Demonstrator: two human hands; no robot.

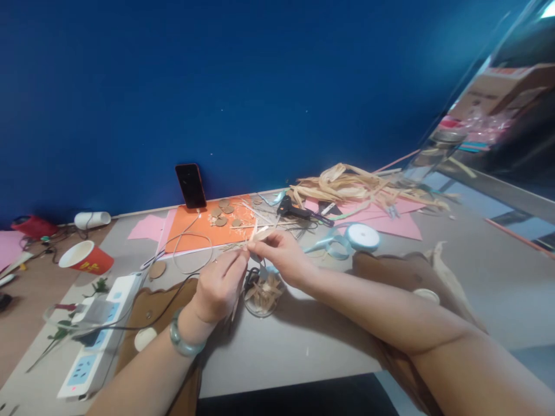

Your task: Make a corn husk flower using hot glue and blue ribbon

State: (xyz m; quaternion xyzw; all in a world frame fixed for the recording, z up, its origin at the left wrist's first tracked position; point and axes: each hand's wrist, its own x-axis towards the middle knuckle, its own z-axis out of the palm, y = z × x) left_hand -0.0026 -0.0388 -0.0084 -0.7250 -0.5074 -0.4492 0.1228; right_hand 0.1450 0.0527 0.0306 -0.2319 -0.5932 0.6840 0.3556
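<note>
Nearby, left hand (219,289): fingers curled in, thumb and fingertips pinched on one end of the husk strip (261,234); a green bracelet (184,342) sits on the wrist.
Glass dish (263,296): stands on the surface (299,346) right under both hands, holding short husk bits.
Right hand (281,257): fingertips closed on the same strip, meeting the left fingertips.
Husk strip: held in the air between the two hands, just above the dish, its pale free end pointing away.
Risk, strip: it looks dry and thin, so a hard tug or twist between the pinches would probably split or snap it.
Risk, dish: a dropping wrist could knock it and scatter the bits.
Power strip (93,346): lies left of the left forearm, with a dark cable running under that arm; a snagged cable could drag it.
Ribbon spool (363,236): lies beyond the right hand, tail loose.
Glue gun (295,209): lies farther back, near the loose husk pile (347,185); I cannot tell if it is hot.
</note>
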